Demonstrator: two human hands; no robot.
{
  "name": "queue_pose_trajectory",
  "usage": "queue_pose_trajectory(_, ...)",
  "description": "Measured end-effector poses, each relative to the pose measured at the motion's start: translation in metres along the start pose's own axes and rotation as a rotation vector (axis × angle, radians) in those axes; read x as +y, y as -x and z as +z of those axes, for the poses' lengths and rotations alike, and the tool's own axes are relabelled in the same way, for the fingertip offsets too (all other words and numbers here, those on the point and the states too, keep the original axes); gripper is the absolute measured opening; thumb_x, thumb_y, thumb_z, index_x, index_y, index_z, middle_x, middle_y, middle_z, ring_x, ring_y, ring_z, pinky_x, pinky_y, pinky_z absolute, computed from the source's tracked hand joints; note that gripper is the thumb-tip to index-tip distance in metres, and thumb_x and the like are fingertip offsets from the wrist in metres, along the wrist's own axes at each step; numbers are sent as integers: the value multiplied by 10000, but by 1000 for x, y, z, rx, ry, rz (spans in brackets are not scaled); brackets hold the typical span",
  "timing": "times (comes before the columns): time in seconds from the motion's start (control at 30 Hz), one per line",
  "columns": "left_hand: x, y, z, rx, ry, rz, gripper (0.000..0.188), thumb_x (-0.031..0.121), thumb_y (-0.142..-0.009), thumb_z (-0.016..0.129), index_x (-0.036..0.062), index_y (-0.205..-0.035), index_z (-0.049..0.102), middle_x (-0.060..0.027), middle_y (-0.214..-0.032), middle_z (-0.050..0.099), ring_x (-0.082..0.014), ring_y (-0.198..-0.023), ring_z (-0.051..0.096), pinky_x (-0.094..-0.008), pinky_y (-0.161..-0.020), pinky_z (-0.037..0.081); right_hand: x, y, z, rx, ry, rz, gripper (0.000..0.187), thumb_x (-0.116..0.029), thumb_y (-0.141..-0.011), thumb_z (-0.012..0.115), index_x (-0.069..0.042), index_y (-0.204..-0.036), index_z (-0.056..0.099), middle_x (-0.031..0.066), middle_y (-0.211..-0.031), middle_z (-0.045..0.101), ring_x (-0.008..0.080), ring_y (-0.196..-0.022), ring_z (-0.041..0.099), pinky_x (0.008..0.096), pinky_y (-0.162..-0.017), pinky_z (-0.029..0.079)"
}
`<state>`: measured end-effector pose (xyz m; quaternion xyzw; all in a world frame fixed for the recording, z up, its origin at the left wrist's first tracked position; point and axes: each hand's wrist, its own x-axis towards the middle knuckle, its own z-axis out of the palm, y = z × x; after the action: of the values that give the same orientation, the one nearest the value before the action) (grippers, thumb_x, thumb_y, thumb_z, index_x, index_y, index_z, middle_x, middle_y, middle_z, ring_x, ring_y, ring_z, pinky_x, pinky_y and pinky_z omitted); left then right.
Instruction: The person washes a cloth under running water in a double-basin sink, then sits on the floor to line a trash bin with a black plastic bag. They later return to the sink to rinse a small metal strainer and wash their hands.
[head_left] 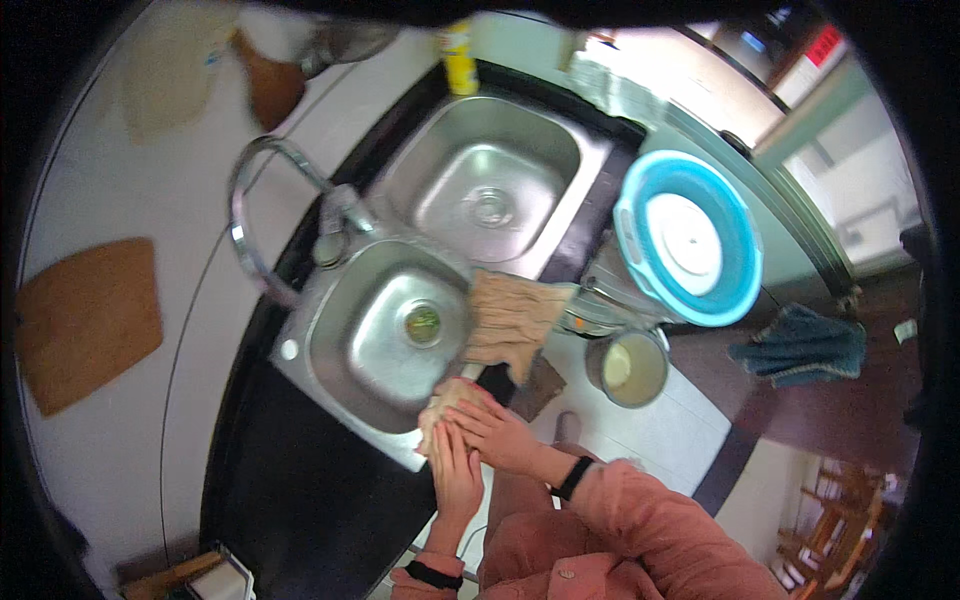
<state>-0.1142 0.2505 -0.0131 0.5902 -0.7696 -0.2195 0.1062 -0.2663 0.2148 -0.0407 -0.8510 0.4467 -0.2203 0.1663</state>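
Both my hands are at the near corner of the lower steel sink basin (375, 350). My right hand (495, 435) lies over a crumpled beige cloth (440, 405) on the rim, its fingers stretched out. Beside it, my left hand (457, 475) has straight fingers whose tips touch the same cloth. Whatever is under the cloth is hidden. A ribbed tan cloth (515, 325) drapes over the sink's front edge, just beyond my hands. Green scraps (422, 323) sit in the drain of the lower basin.
A second basin (490, 190) adjoins it, and a curved faucet (240, 215) rises behind. A blue tub (740, 270) and a bucket (640, 385) stand to the right. Black counter (300, 490) lies at left. A yellow bottle (460, 65) stands at the far edge.
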Motion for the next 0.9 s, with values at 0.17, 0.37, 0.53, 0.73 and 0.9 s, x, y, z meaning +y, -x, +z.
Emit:
queue_pose_trajectory(0.17, -8, -5, 31, -146, -212, -108, 786, 364, -871, 524, -57, -1425, 157, -286, -1482, 129, -421, -1387, 101, -562, -1101, 52, 8, 6, 10, 67, -128, -16, 543, -271, -837, 491, -76, -1340, 432, 71, -1442, 363, 222, -1353, 304, 417, -1128, 174)
queue_pose_trajectory(0.37, 11, -8, 18, -98, -289, -75, 707, 344, -902, 448, -6, -1447, 165, -253, -1502, 106, -392, -1401, 78, -575, -1094, -37, 41, 88, -22, -4, -207, 123, 440, -151, -858, 461, -5, -1273, 459, 170, -1373, 423, 290, -1275, 405, 389, -1063, 323)
queue_pose_trajectory(0.53, 73, 18, 56, 325, 13, 53, 430, 156, -881, 488, -1, -1281, 474, -187, -1386, 407, -365, -1288, 366, -485, -1085, 216, 130, 282, -71, -283, -269, 550, 396, -193, -838, 598, -52, -1200, 521, 153, -1277, 516, 337, -1135, 515, 398, -941, 440)
queue_pose_trajectory(0.73, 198, -36, 268, 198, 572, 91, 385, 121, -812, 665, 9, -1164, 555, -163, -1254, 508, -273, -1035, 566, -338, -790, 510, 261, 483, -100, -455, -173, 818, 408, -265, -814, 637, -51, -1154, 567, 166, -1107, 610, 343, -1027, 578, 418, -870, 465)
queue_pose_trajectory(0.9, 275, -176, 396, 203, 927, -286, 525, 165, -802, 709, 9, -1249, 481, -150, -1172, 505, -159, -810, 564, -248, -595, 510, 319, 557, -85, -555, -182, 915, 454, -312, -827, 638, -49, -1188, 556, 180, -1156, 595, 338, -1081, 559, 405, -914, 446)
